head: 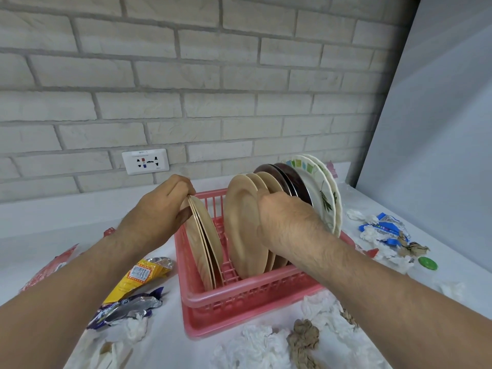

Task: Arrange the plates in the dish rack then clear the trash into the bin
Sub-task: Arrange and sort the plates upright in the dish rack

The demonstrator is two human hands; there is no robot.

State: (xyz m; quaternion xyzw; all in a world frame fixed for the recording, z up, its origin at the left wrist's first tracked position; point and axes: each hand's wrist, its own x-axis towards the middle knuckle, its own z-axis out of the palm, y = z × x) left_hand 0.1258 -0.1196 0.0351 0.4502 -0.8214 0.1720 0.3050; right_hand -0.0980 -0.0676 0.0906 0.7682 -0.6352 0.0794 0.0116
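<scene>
With left hand [162,209] pinching tan stack [205,249] and right hand [282,222] gripping upright plates [243,222], seat rims squarely into dish rack [239,294] slots.

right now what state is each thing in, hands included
dish rack: on the counter, holding every plate
left tan plates: on edge in the dish rack, tilted
middle tan plates: on edge in the dish rack
dark plates: on edge, behind the tan ones
white plates: on edge, far end
left hand: grips the left tan plates' top rim
right hand: grips the middle tan plates' rim
yellow wrapper: lying on the counter, unbinned
green cap: flat on the counter
</scene>
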